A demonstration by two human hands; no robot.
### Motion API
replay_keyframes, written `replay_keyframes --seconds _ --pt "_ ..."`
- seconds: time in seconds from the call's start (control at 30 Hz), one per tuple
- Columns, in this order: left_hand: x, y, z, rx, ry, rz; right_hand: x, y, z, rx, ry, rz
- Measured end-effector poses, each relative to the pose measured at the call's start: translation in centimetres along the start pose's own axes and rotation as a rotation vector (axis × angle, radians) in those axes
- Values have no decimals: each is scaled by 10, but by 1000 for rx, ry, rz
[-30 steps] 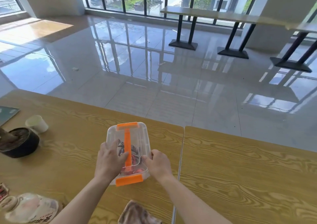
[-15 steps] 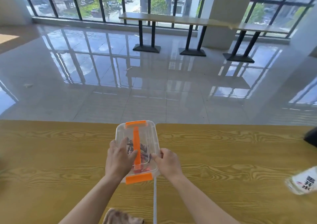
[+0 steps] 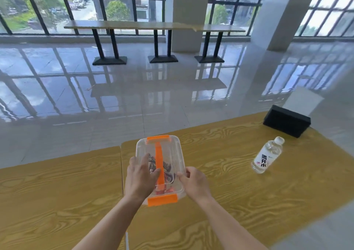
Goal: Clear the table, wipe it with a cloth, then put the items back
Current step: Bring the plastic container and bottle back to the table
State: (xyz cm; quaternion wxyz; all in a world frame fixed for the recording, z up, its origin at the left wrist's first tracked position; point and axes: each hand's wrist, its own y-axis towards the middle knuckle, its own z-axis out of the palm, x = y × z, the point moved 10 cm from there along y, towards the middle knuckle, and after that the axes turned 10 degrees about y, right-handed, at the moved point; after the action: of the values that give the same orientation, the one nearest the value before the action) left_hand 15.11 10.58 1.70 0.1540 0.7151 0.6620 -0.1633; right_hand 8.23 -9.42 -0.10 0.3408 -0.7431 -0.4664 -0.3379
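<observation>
Gripping one clear plastic box by its long sides — left hand with thumb across the lid, right hand with fingers curled on the rim. Rounded corners, two orange clips, one orange strap handle; blurred contents inside. Positioned over the right of two wood-grain tabletops, beside their seam. Further right, well apart — one standing water bottle, one matte black rectangular box.

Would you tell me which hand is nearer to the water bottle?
Right. The right hand grips the right edge of the box, toward the bottle but apart from it; the left hand holds the box on its left side, farther away.
</observation>
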Motion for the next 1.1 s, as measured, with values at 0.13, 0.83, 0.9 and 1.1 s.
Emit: replay_keyframes --seconds 0.13,0.83,0.9,1.1 --pt "-66 -13 34 35 3 45 -46 0 -61 -44 12 29" --pt "-257 -54 175 191 -26 0 -194 42 -247 -65 -76 82" --pt "-262 -53 180 191 -29 12 -203 45 -250 -70 -46 102" --pt "-273 -49 191 181 -12 63 -217 55 -257 -90 16 121"
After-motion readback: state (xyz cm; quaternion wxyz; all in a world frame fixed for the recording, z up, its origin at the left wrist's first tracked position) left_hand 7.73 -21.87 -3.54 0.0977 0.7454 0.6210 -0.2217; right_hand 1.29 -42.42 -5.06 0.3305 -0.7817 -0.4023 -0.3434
